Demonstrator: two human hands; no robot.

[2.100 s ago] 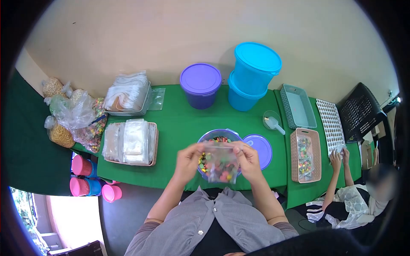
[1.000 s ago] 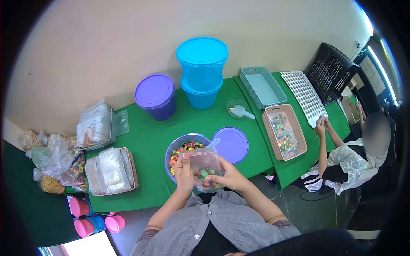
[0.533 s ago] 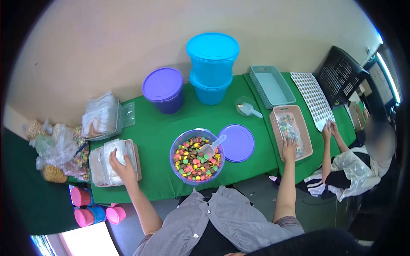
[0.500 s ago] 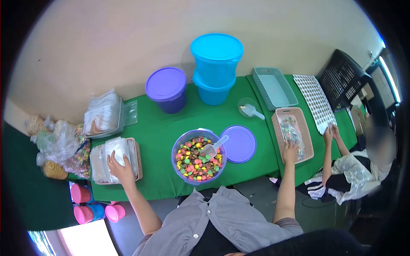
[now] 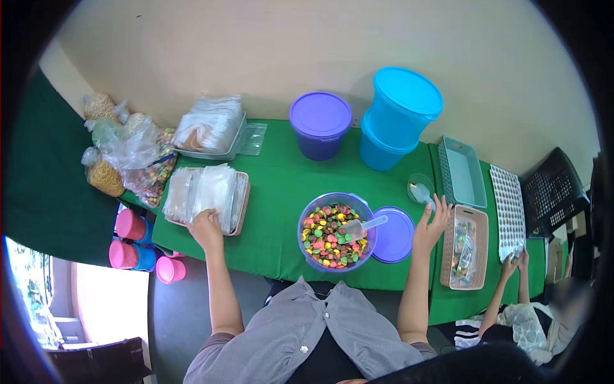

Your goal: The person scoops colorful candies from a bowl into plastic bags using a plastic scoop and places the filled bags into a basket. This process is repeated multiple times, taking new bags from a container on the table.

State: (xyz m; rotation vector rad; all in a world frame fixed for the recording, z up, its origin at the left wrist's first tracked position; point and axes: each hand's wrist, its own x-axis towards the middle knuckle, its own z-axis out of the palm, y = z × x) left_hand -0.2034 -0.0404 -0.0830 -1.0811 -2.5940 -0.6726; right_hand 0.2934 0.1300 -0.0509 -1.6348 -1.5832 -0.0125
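Note:
My left hand [image 5: 206, 228] is at the near edge of a stack of clear plastic bags [image 5: 216, 192] in a pink basket [image 5: 242, 214]. Its fingers are bent together at a bag's lower edge. My right hand [image 5: 433, 224] is raised with its fingers spread, holding nothing, between a purple lid [image 5: 398, 235] and a second pink basket [image 5: 448, 275]. Filled clear packets [image 5: 465, 253] lie in that basket. In front of me stands a purple tub [image 5: 307, 256] of colorful candies [image 5: 329, 233], with a clear scoop [image 5: 364, 226] resting in them.
Behind stand a lidded purple tub [image 5: 320, 128] and stacked blue tubs [image 5: 400, 118]. A small bowl with a scoop [image 5: 420, 192], a teal basket [image 5: 464, 173] and a sticker sheet [image 5: 508, 211] are at right, beside another person's hands [image 5: 515, 262]. Bulging bags [image 5: 131, 150] sit far left.
My right hand has left the packets in the right basket and moved back toward the tub, fingers spread. My left hand has drawn to the bags' near edge. The view has turned left.

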